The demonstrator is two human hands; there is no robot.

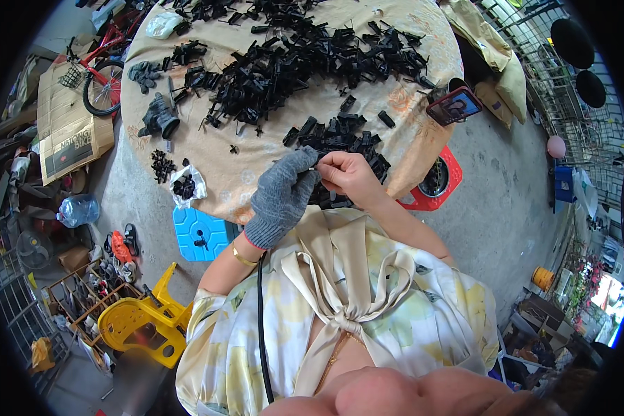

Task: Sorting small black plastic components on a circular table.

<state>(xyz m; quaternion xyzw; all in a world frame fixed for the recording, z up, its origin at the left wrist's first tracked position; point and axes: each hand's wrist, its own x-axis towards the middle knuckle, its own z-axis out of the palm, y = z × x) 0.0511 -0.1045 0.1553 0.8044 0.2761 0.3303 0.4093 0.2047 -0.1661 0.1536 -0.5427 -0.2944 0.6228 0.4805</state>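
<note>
I was mid-assembly: my gloved left hand point(284, 194) and bare right hand point(350, 177) pinched shut on a small black part point(319, 165) between them; seating it needed steady alignment, I judged.

A gloved left hand point(284, 194) and bare right hand point(350, 177) pinch a small black plastic part point(317, 166) together above the tabletop point(256, 173), beside heaped black parts point(305, 62).
</note>
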